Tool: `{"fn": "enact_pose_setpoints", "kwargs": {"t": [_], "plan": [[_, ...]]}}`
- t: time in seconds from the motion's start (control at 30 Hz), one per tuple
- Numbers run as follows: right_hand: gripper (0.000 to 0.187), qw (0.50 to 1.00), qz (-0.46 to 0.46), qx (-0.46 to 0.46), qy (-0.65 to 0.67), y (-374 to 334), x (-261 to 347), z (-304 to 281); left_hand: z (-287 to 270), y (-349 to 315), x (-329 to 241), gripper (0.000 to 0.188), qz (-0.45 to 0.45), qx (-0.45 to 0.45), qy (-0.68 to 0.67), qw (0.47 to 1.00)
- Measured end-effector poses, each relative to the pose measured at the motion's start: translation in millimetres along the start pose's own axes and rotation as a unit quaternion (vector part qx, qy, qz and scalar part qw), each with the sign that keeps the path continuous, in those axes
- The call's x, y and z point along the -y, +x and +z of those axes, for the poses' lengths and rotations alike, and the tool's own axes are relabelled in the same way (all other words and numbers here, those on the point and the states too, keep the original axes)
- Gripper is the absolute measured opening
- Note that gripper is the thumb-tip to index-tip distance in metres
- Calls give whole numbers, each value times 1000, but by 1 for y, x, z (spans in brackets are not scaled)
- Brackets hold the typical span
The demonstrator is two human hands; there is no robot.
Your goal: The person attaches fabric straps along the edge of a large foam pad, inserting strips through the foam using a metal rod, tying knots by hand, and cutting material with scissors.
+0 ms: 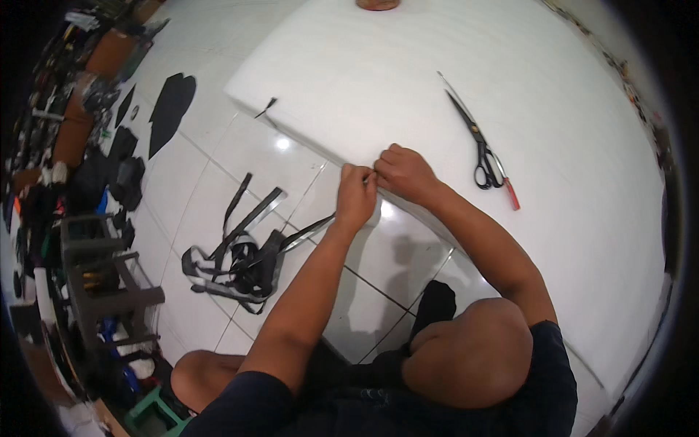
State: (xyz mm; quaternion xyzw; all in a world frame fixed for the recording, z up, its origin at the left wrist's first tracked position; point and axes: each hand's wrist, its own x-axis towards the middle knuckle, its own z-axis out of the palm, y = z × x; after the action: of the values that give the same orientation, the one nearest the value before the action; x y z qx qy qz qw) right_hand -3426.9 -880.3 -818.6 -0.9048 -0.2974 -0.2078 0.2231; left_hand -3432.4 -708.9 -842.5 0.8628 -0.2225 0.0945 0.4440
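Big white padded slab (pixel 349 80) on tiled floor (pixel 211 182), far side cut off by the frame top. Crowded clutter (pixel 80 160) along the left rim, mostly too dark to sort; dark stool (pixel 109 298) there, green stool (pixel 151 401) cut off below. Tangled black straps (pixel 251 269) on the floor, one running up behind the left wrist. On the slab: black-handled scissors (pixel 477 132), red-handled rod tool (pixel 512 194) alongside. Left hand (pixel 355 195) and right hand (pixel 404 173) meet at slab edge, fingers curled closed; what they pinch is hidden, can't tell. Reddish-brown round object (pixel 378 4), cropped at top; possibly a container, contents unclear.
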Motion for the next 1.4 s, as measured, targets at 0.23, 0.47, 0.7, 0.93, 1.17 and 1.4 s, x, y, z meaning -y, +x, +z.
{"fn": "enact_pose_setpoints", "kwargs": {"t": [0.23, 0.47, 0.7, 0.93, 1.17, 1.4], "plan": [[18, 976, 205, -5, 67, 0, 13, 1, -3, 8, 1, 13, -87, -26, -78, 993], [11, 993, 86, 30, 77, -10, -6, -9, -18, 23, -3, 20, -130, 112, -75, 982], [7, 997, 23, 74, 30, 2, -1, -14, -35, 27, 12, 21, -104, 127, -82, 983], [13, 991, 105, 78, -3, -6, 7, -24, -24, 9, 22, 24, -60, 58, 51, 995], [40, 853, 483, 61, -189, -108, -8, -167, -35, 0, 7, 26, -182, 101, -42, 977], [19, 881, 388, 17, -270, -155, -58, -209, -9, -23, 16, 27, -307, 94, -153, 935]]}}
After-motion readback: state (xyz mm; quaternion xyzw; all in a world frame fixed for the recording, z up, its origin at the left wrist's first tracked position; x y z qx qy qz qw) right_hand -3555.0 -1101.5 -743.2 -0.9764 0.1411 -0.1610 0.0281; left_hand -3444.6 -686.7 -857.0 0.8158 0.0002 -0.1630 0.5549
